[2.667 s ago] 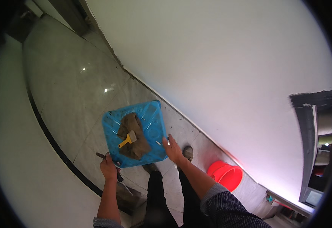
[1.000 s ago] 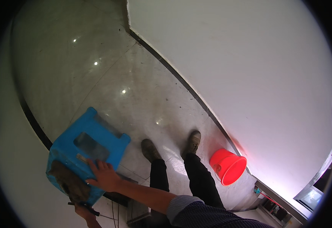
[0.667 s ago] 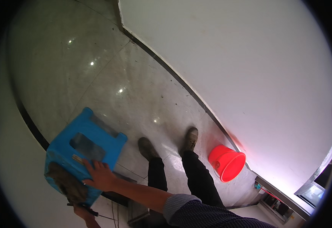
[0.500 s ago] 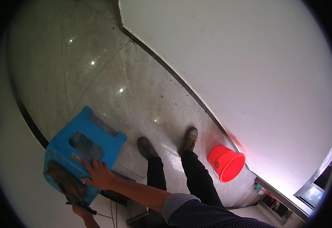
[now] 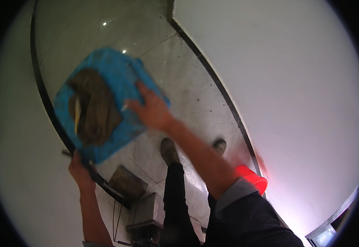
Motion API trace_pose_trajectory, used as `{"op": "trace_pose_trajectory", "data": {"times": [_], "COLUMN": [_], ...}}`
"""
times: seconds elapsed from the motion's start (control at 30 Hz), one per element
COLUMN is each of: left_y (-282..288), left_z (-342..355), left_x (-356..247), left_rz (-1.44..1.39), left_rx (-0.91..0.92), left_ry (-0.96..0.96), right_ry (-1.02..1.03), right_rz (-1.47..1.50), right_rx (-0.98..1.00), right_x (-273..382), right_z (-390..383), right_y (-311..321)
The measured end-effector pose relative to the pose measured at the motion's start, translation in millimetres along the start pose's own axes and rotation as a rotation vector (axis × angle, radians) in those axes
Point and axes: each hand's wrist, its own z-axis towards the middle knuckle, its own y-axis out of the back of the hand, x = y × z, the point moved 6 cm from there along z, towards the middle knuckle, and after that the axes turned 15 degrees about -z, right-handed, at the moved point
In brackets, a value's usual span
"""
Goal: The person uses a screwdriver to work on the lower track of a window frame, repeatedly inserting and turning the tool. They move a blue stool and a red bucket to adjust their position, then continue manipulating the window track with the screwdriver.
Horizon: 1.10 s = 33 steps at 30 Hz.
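Observation:
A motion-blurred blue plastic stool (image 5: 130,121) is raised in front of me at the centre-left, a brown cloth (image 5: 99,111) lying on it with a narrow yellow object (image 5: 77,117) partly showing beside the cloth. My left hand (image 5: 78,166) is closed at the stool's lower left edge, together with a dark bar-like tool (image 5: 66,152) whose form is unclear. My right hand (image 5: 150,107) rests on the stool's right part, fingers spread and blurred.
Below are my legs and shoes (image 5: 169,150). A red bucket (image 5: 255,181) stands by the right wall (image 5: 294,103), partly behind my arm. Dark and grey boxes (image 5: 128,181) with cords sit low at centre-left. White wall (image 5: 19,136) bounds the left; tiled floor (image 5: 146,29) continues ahead.
The stool and both hands have moved up and forward from the lower left, and the stool has turned, bringing the cloth higher in view. The low boxes now show more.

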Motion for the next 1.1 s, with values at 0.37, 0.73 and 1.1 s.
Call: {"op": "trace_pose_trajectory", "data": {"times": [0.37,0.73,1.1], "left_y": [-179.2,-187.4,-166.3], "left_z": [65.7,87.9,74.5], "left_x": [-110.5,-108.9,-73.8], "left_rz": [0.093,0.233,0.093], "left_rx": [0.303,0.223,0.218], "left_ry": [-0.171,-0.307,-0.292], "right_ry": [-0.066,-0.067,-0.166], "right_rz": [0.159,0.179,0.102], "right_rx": [-0.080,-0.074,-0.218], "right_x": [-30.0,-27.8,-34.5], "right_z": [125.2,125.0,122.1], "right_y": [129.1,131.3,131.9]}}
